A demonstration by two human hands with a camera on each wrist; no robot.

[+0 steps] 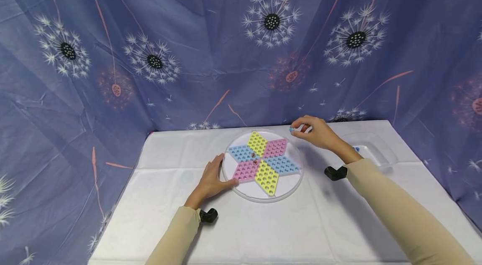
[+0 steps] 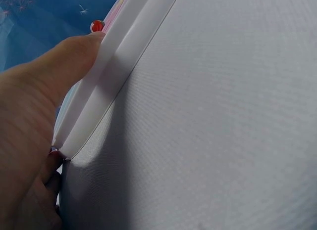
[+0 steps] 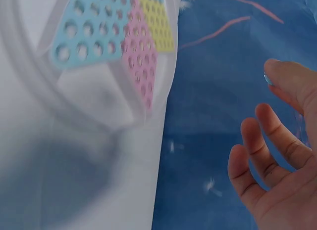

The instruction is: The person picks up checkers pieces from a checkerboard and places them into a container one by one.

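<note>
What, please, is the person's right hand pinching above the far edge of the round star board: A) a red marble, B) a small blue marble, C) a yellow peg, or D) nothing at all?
B: the right hand pinches a small blue marble at its fingertips over the far rim of the board, while the left hand rests on the near-left rim.

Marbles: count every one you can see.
3 for sure: two dark marbles near the middle of the star board, and a blue marble pinched by the right hand. The clear tray may hold more.
</note>
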